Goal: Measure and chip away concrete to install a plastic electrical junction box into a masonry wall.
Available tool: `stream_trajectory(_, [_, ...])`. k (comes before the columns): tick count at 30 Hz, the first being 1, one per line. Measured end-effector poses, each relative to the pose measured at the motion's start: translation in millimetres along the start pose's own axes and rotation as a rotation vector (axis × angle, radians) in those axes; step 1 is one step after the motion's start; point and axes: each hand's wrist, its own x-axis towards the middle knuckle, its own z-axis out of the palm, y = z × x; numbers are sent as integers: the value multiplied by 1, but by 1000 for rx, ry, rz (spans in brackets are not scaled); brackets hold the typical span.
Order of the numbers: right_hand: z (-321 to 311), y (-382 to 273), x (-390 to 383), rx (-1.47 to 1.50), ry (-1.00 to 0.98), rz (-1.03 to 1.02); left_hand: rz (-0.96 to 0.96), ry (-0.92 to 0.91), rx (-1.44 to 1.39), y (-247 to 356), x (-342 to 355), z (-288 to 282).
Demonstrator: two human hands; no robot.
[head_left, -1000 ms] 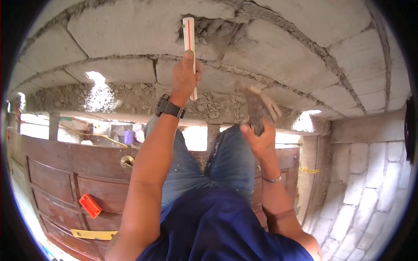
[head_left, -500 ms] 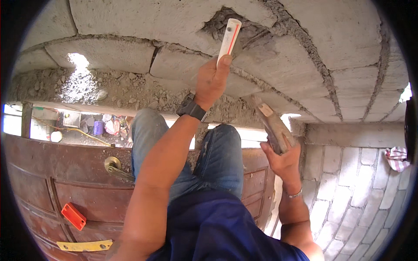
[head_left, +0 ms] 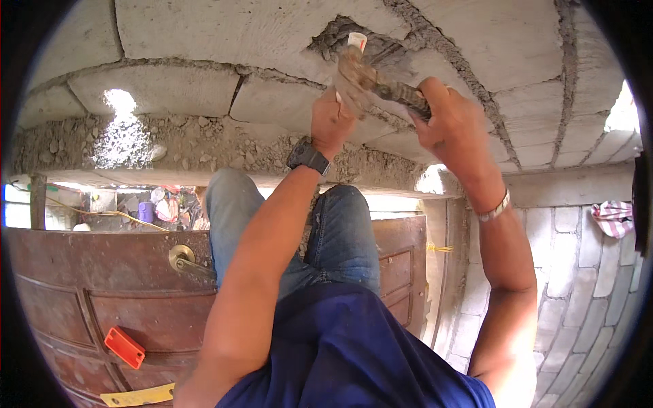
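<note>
My left hand (head_left: 333, 122) is closed around a white pipe-like piece (head_left: 357, 41) with a red stripe, held nearly upright against the concrete block wall (head_left: 272, 98). The piece's top end shows in front of a broken hollow (head_left: 330, 37) in the block; a tool hides its middle. My right hand (head_left: 452, 126) grips that tool by its dark ribbed handle (head_left: 411, 100). Its broad, dirt-caked head (head_left: 355, 85) overlaps the white piece just above my left fingers. Blur leaves it unclear whether this is a hammer or a trowel, and whether it touches the piece.
Rubble lies along a ledge (head_left: 197, 139) below the blocks. Beneath my knees is a brown panelled door (head_left: 149, 272) with a brass handle (head_left: 182, 257). An orange-red case (head_left: 124, 347) and a yellow strip (head_left: 139, 396) lie on it. A checked cloth (head_left: 613, 219) hangs at the right.
My right hand has risen and swung left with the tool, bringing its head across the white piece. My left hand still holds that piece near the hollow. The view has shifted slightly.
</note>
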Motion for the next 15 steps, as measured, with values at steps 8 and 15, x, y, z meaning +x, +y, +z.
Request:
stream_trajectory(8, [-60, -62, 3, 318, 76, -358, -73, -26, 81, 27, 5, 4])
stream_trajectory(15, [-28, -41, 3, 152, -13, 84, 44, 23, 145, 28, 3, 5])
